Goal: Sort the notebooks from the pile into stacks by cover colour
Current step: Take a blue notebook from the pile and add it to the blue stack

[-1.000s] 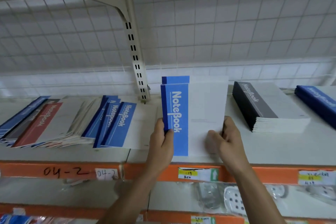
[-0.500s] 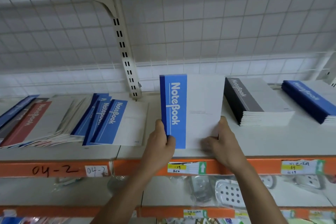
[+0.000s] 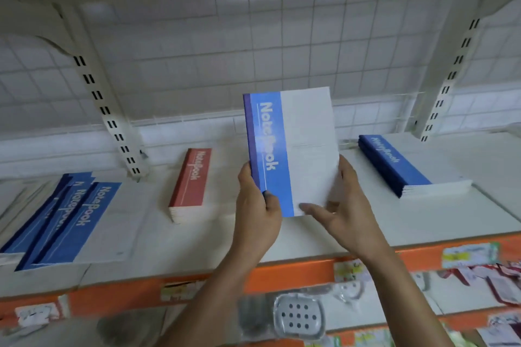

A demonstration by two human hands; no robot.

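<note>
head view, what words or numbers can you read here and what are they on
"NoteBook": blue band of the held notebook.
"NoteBook": top of the red stack.
"NoteBook": top of the dark blue stack.
"NoteBook": front cover of the fanned blue pile.
Too blurred to read: shelf-edge labels.

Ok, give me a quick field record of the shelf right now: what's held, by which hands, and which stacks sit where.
held: light-blue notebook, upright, over the shelf
left hand: grips its spine edge, thumb on the cover
right hand: grips its lower right edge
left of the hands: red stack, squared
far left: loose blue pile, fanned out
right: dark-blue stack, squared
count in hand: cannot tell
</note>
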